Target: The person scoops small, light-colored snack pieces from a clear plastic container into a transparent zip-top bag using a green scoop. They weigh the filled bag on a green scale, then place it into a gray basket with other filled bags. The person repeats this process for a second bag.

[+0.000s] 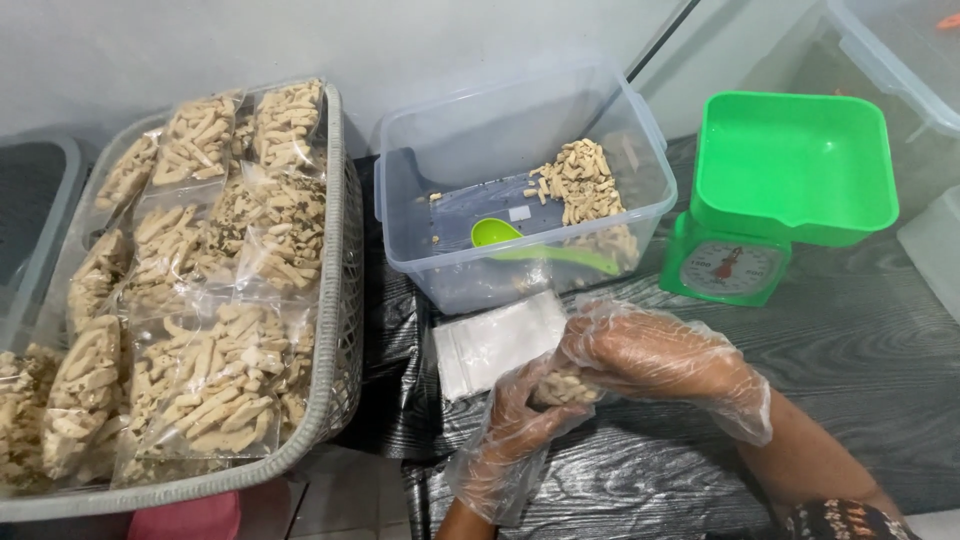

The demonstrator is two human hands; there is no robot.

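Note:
Both my hands wear loose clear plastic gloves. My left hand (515, 420) cups a small clear bag of pale snack sticks (566, 388) from below and the left. My right hand (650, 355) covers the bag from above, fingers curled over its top. They hover over the dark wood-grain table (880, 350). Just left of them lies a stack of empty clear bags (492, 342). Behind it stands a clear plastic tub (430, 265) with a remnant of loose snack sticks (582, 180) and a green scoop (497, 234).
A grey woven basket (335, 380) at left is packed with several filled snack bags (215, 380). A green kitchen scale (790, 170) with a dial stands at right. More clear containers (900, 50) sit at the far right.

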